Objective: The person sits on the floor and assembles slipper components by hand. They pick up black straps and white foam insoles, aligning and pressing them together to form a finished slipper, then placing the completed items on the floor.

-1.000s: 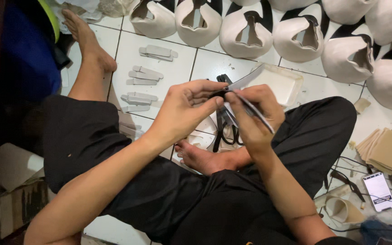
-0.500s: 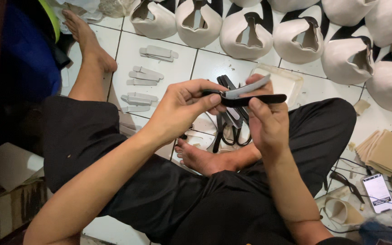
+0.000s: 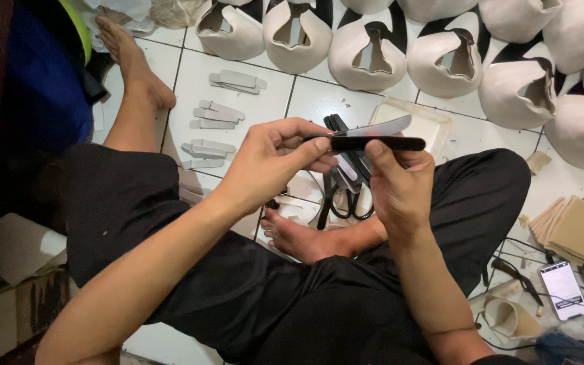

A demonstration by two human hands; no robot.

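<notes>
I sit cross-legged on a white tiled floor. My left hand [image 3: 275, 162] and my right hand [image 3: 397, 186] hold a thin black strip [image 3: 376, 143] level between them, one hand at each end. A grey strip [image 3: 383, 126] lies against its top edge, angled upward to the right. Just below the hands, a bundle of black strips [image 3: 343, 179] rests on the floor by my bare foot [image 3: 302, 236].
Rows of cream shoe uppers [image 3: 370, 51] line the far side. Small stacks of grey strips [image 3: 214, 115] lie on the tiles at left. A shallow white tray [image 3: 434, 122] sits behind the hands. Tan card pieces [image 3: 576, 230], two phones [image 3: 562, 287] and a tape roll [image 3: 508, 318] are at right.
The black strip was turned from a steep diagonal to level, and my right hand moved up to grip its right end. The grey strip now lies along its top.
</notes>
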